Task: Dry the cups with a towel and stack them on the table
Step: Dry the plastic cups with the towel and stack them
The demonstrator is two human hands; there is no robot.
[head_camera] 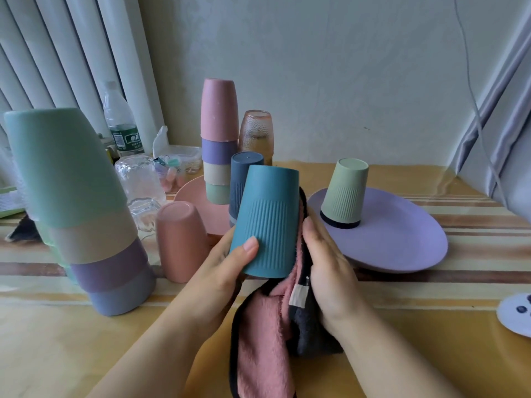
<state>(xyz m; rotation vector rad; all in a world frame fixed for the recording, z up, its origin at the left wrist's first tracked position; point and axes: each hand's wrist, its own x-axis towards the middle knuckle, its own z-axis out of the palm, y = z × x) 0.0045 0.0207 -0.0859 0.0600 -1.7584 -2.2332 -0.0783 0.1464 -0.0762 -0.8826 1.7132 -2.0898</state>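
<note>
My left hand (227, 268) grips a teal ribbed cup (267, 219) held upside down above the table, thumb on its ribbed side. My right hand (327, 262) holds a pink and dark grey towel (267, 320) against the cup's right side; the towel hangs down to the table. A tall leaning stack of upturned cups (71, 196) stands at the left. Another stack (219, 139) stands on a pink plate (198, 199). A light green cup (344, 193) sits upturned on a purple plate (402, 242).
A salmon cup (181, 242) and a dark blue cup (241, 182) stand upturned near my left hand. An amber glass (257, 136), clear glasses (140, 179), a water bottle (120, 122) and a clear box (178, 162) crowd the back left. A curtain (497, 133) hangs at the right.
</note>
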